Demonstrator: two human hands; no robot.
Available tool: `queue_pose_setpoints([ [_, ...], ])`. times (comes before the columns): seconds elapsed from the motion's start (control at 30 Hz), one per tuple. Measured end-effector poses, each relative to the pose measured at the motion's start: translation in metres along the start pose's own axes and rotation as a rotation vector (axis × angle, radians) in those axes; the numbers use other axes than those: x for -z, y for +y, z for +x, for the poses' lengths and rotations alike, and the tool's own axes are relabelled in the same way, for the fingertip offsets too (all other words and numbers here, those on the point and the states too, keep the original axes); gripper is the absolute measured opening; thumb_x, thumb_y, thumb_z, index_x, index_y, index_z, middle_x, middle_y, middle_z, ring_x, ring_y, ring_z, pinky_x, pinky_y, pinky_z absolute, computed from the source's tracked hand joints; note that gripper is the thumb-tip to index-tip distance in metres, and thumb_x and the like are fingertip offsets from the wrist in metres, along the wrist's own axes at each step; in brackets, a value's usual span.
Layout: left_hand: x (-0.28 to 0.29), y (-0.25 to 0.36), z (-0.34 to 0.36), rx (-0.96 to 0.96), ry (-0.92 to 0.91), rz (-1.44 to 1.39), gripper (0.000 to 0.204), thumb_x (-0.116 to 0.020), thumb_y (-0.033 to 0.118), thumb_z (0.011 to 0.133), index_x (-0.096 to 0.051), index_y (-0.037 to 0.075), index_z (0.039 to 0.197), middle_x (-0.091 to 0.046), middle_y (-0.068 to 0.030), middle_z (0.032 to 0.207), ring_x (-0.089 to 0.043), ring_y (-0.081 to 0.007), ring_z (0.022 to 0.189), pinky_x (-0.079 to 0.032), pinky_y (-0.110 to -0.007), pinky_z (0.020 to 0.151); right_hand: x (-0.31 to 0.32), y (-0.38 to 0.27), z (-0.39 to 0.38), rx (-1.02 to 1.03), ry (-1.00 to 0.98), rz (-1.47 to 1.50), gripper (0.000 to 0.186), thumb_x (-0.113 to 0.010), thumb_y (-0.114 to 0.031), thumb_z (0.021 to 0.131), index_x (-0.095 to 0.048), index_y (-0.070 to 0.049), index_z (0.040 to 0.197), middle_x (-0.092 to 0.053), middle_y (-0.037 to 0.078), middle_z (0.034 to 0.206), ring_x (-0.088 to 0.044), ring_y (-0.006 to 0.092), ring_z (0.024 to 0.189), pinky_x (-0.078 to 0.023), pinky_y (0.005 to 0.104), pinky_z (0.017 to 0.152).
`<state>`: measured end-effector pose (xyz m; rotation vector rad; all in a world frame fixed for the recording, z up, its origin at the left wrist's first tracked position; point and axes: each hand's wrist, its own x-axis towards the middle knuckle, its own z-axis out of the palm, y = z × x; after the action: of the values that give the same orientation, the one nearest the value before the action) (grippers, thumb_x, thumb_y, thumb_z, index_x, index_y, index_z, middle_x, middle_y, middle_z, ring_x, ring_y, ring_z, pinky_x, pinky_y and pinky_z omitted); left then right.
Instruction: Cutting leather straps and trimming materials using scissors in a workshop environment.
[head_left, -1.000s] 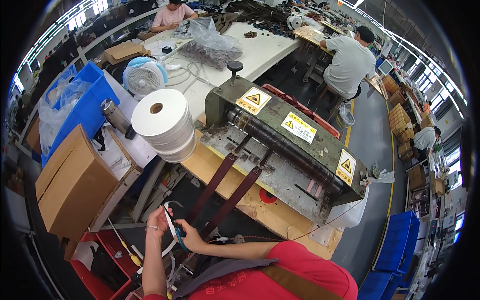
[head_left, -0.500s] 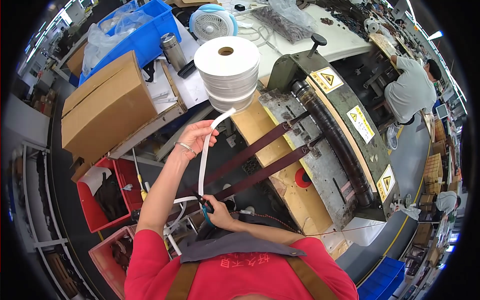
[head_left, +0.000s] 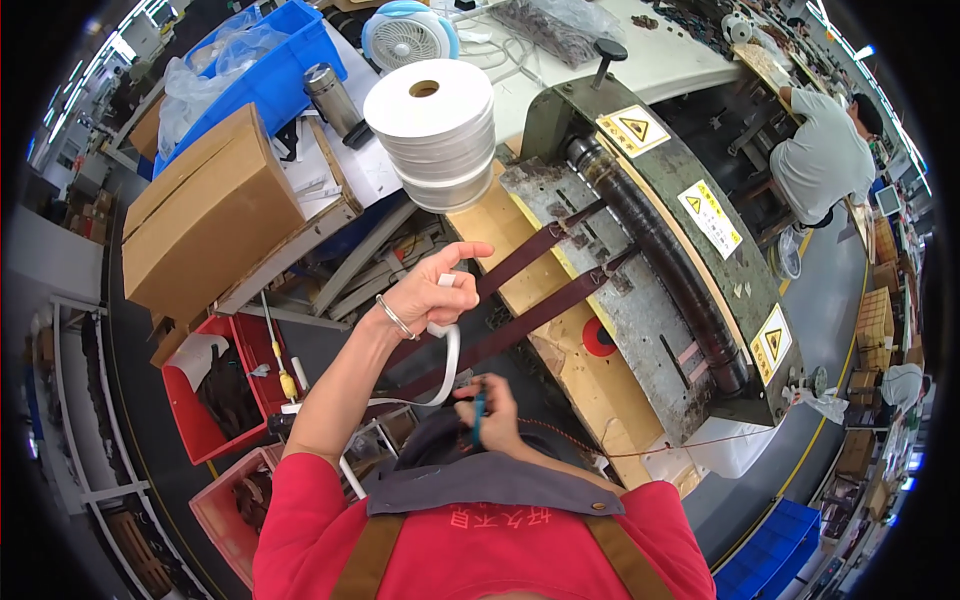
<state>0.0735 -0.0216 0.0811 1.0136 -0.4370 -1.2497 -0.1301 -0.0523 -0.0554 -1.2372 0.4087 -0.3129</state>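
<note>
Before the green machine (head_left: 675,168), holding white tape (head_left: 454,360) in the left hand (head_left: 440,295), with the index finger stretched out to the right and the others curled round the strip. Reaching there along a raised left forearm (head_left: 345,375), bare below the red sleeve (head_left: 305,495) and ringed at the wrist by a bracelet (head_left: 395,317). Letting the tape sag from the curled fingers in a loose bend — down across the view of the maroon straps (head_left: 515,328), then off to the left. Gripping blue-handled scissors (head_left: 479,410) in the right hand (head_left: 499,415), lower down and near the grey apron (head_left: 490,492), with the forearm slanting up from the lower right — can't tell whether the blades stand apart. Holding both hands well apart from the dark roller (head_left: 655,270).
</note>
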Motion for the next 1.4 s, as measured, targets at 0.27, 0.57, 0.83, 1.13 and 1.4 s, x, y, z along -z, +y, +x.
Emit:
queue_pose_setpoints([
  [0.27, -0.022, -0.047, 0.008, 0.327, -0.147, -0.001, 0.078, -0.052, -0.012, 0.062, -0.022, 0.01, 0.13, -0.049, -0.0019, 0.075, -0.038, -0.0025, 0.048, -0.025, -0.015, 0.036, 0.023, -0.113, 0.046, 0.286, 0.128, -0.02, 0.045, -0.06, 0.002, 0.071, -0.036, -0.001, 0.108, -0.056, 0.009, 0.089, -0.051, 0.0086, 0.068, -0.042, 0.0202, 0.059],
  [0.57, -0.028, -0.064, 0.003, 0.303, -0.109, 0.149, 0.042, -0.055, -0.001, 0.071, -0.04, 0.005, 0.11, -0.055, -0.0019, 0.077, -0.048, -0.0045, 0.052, -0.036, -0.017, 0.042, 0.027, -0.086, 0.05, 0.186, 0.182, -0.081, 0.041, -0.058, -0.001, 0.072, -0.04, 0.0, 0.108, -0.053, 0.004, 0.078, -0.051, 0.0067, 0.064, -0.041, 0.0192, 0.055],
  [0.83, -0.016, -0.084, -0.003, 0.009, 0.23, 0.253, 0.017, -0.05, 0.013, 0.083, -0.059, -0.002, 0.085, -0.059, -0.0053, 0.066, -0.055, -0.0089, 0.057, -0.044, -0.02, 0.053, 0.047, -0.095, 0.049, -0.007, 0.133, -0.09, 0.04, -0.059, -0.009, 0.075, -0.039, -0.001, 0.109, -0.049, 0.003, 0.077, -0.05, 0.0095, 0.066, -0.042, 0.0224, 0.06],
  [1.13, -0.038, -0.104, 0.009, 0.156, 0.228, 0.153, 0.016, -0.052, 0.012, 0.081, -0.059, -0.001, 0.078, -0.057, -0.0046, 0.058, -0.052, -0.0069, 0.048, -0.042, -0.018, 0.044, 0.067, -0.072, -0.007, -0.132, 0.076, -0.362, 0.049, -0.055, -0.038, 0.078, -0.038, -0.002, 0.107, -0.042, 0.005, 0.072, -0.043, 0.0139, 0.064, -0.038, 0.0268, 0.06],
  [1.4, -0.062, -0.125, 0.017, 0.238, 0.158, 0.225, 0.015, -0.052, 0.012, 0.08, -0.058, -0.001, 0.075, -0.055, -0.0039, 0.056, -0.051, -0.0065, 0.048, -0.04, -0.018, 0.044, 0.074, -0.056, -0.029, -0.121, 0.168, -0.342, 0.056, -0.049, -0.048, 0.079, -0.038, -0.001, 0.107, -0.042, 0.006, 0.073, -0.043, 0.0146, 0.064, -0.037, 0.0273, 0.06],
])
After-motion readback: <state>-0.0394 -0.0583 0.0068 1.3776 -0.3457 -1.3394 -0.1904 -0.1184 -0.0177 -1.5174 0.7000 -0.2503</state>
